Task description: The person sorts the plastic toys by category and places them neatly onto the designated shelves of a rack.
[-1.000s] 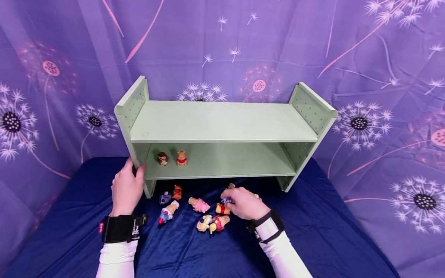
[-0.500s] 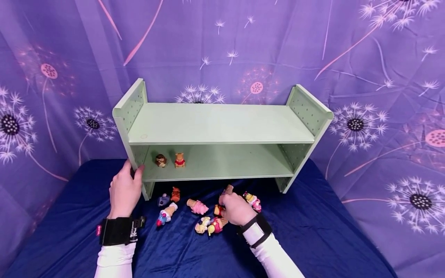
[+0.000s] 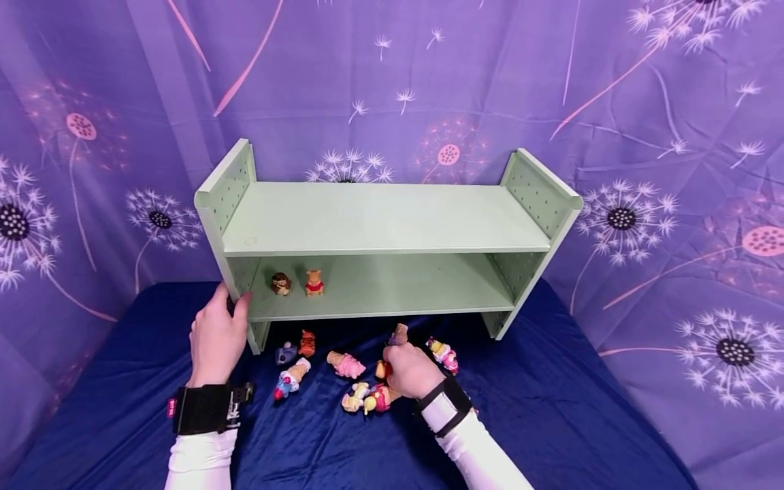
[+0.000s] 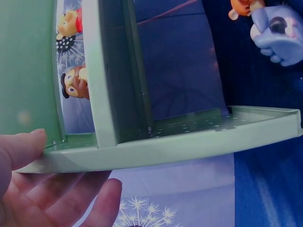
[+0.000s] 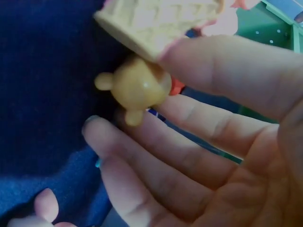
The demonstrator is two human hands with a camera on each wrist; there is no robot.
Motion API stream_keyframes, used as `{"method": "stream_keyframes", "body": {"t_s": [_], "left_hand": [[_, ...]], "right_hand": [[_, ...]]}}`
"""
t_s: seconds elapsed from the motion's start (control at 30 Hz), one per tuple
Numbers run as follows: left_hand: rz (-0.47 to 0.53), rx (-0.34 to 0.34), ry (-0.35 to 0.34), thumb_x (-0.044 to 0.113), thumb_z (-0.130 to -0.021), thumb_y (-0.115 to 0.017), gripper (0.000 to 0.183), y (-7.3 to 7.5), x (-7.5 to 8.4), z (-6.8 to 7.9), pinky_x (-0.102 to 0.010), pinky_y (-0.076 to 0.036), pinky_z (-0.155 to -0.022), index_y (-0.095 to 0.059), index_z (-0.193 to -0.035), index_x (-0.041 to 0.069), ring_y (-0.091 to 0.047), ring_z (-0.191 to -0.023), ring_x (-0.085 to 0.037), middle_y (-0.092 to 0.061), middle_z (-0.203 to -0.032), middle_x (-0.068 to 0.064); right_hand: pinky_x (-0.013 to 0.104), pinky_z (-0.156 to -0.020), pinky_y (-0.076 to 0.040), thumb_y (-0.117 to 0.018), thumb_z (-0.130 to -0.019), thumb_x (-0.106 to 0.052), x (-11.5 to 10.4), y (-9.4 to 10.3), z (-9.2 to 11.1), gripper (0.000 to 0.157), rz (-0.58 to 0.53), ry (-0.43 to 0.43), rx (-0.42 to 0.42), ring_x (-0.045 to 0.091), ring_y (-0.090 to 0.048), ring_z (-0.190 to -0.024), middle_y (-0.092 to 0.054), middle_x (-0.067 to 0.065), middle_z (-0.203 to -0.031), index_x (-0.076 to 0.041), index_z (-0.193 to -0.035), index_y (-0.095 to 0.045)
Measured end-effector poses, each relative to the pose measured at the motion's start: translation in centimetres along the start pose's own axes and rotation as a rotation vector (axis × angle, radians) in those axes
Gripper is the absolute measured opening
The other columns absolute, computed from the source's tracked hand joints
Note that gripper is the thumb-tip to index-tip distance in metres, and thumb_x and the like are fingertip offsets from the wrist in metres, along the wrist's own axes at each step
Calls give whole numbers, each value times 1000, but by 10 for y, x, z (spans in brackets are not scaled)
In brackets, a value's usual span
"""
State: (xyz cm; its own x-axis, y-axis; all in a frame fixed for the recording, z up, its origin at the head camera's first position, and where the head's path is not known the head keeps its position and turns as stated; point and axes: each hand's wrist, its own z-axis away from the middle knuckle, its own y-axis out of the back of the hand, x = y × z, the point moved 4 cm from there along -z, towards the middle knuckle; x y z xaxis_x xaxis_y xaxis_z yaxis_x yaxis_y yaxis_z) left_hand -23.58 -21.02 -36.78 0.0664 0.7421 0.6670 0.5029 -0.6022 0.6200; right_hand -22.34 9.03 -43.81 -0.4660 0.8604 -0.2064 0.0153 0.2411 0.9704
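The left hand [image 3: 216, 340] grips the left side panel of a pale green two-tier shelf [image 3: 386, 218]. In the left wrist view its thumb [image 4: 26, 146] lies on one face of the panel, with the fingers on the other. Over the dark blue cloth, the right hand [image 3: 412, 371] holds a small yellow bear figurine [image 5: 139, 85] between thumb and fingers; its red top is mostly hidden. A waffle-cone toy [image 5: 156, 21] overlaps the thumb tip. An owl figurine [image 3: 281, 284] and a red-shirted bear figurine [image 3: 314, 282] stand on the lower tier.
Several toys lie before the shelf: a blue-grey figurine [image 3: 286, 353], an orange one [image 3: 307, 343], a blue-topped cone [image 3: 292, 378], a pink-topped cone [image 3: 346, 365], a cream figurine [image 3: 355, 397], a red-and-yellow one [image 3: 380, 399] and a pink-and-yellow one [image 3: 443, 354]. A purple curtain [image 3: 392, 82] hangs behind.
The right hand has moved left and closed around the bear figurine, uncovering the pink-and-yellow toy at right. The left hand stays on the shelf panel. The head view has shifted slightly.
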Motion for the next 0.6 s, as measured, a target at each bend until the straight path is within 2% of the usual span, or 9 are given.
{"method": "stream_keyframes", "body": {"t_s": [0.23, 0.6], "left_hand": [[0, 7, -8, 41, -88, -48, 32, 1, 0, 0, -52, -33, -54, -52, -107, 15, -53, -82, -45, -59, -96, -19], [0, 25, -10, 40, -88, -48, 31, 2, 1, 0, -54, -33, -55, -53, -105, 14, -53, -83, -46, -59, -97, -20]], "right_hand": [[31, -48, -39, -68, -59, -6, 1, -1, 1, 25, 34, 7, -51, 16, -50, -53, -47, -2, -58, -17, -59, -46], [22, -44, -34, -64, -63, -8, 5, 2, -2, 22, -64, 79, -31, 9, -42, -46, -38, -8, -48, -16, -55, -45]]}}
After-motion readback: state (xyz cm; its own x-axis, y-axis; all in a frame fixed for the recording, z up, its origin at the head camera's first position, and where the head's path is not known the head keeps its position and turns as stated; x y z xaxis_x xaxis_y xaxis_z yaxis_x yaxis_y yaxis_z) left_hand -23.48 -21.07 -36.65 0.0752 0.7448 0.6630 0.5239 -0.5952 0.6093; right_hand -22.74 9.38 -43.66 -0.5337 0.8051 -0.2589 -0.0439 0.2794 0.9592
